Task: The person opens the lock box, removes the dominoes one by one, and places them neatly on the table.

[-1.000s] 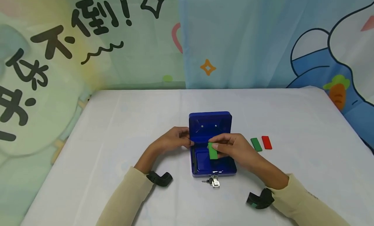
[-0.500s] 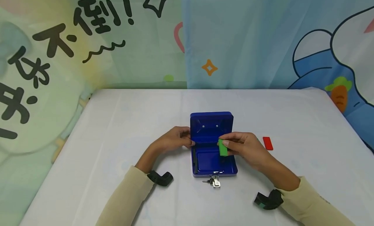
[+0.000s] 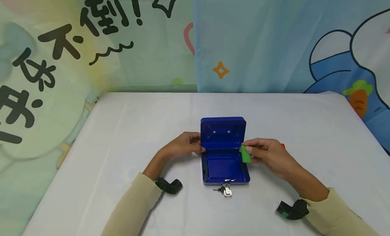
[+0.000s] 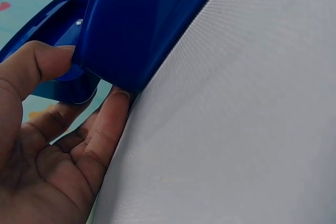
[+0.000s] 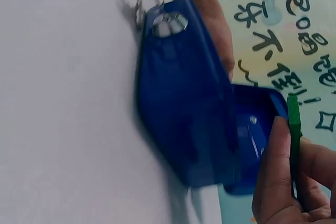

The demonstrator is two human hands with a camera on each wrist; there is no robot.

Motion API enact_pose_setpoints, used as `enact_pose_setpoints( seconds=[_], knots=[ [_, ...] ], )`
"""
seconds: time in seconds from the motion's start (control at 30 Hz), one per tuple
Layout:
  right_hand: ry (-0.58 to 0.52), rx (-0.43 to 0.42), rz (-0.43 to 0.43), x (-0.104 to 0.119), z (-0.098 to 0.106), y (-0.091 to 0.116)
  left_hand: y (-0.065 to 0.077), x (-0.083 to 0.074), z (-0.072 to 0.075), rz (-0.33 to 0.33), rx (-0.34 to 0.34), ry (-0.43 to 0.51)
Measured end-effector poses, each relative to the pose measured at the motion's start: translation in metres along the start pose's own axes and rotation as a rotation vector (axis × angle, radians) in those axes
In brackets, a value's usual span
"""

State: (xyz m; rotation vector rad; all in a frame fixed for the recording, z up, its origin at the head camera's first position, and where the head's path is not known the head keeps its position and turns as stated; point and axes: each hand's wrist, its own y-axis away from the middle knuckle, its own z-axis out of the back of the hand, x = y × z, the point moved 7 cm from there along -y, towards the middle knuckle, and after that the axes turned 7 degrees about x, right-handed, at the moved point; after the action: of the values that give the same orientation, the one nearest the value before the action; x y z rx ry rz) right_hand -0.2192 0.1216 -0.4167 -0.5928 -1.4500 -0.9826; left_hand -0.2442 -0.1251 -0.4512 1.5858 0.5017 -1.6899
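A blue metal cash box (image 3: 225,167) stands on the white-covered table with its lid (image 3: 223,132) raised. My left hand (image 3: 186,144) holds the box's back left corner by the hinge. In the left wrist view its thumb touches the blue corner (image 4: 142,24), with the fingers below. At the box's right edge, my right hand (image 3: 272,156) pinches a flat green block (image 3: 245,154) between thumb and fingers. The right wrist view shows that block (image 5: 294,116) edge-on beside the lid. A small part of a red block (image 3: 283,145) shows behind my right hand.
A silver lock with keys (image 3: 225,189) sits at the box's front edge. Black wrist cameras (image 3: 169,186) are worn on both arms. The white table (image 3: 146,114) ends at a printed curtain (image 3: 243,39) behind.
My right hand has carried the green block rightward from over the box to its right edge. It now hides the loose dark green block and most of the red one. My left hand stays put.
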Motion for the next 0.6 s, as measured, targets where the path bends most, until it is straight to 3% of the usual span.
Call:
enact_pose_setpoints(
  seconds=[0.4, 0.6],
  knots=[
    [0.033, -0.033, 0.002, -0.01, 0.044, 0.023, -0.001, 0.0, 0.0, 0.009, -0.008, -0.01],
    [-0.03, -0.053, 0.027, -0.011, 0.06, 0.031, -0.001, 0.0, 0.0, 0.007, -0.006, -0.013]
  ],
)
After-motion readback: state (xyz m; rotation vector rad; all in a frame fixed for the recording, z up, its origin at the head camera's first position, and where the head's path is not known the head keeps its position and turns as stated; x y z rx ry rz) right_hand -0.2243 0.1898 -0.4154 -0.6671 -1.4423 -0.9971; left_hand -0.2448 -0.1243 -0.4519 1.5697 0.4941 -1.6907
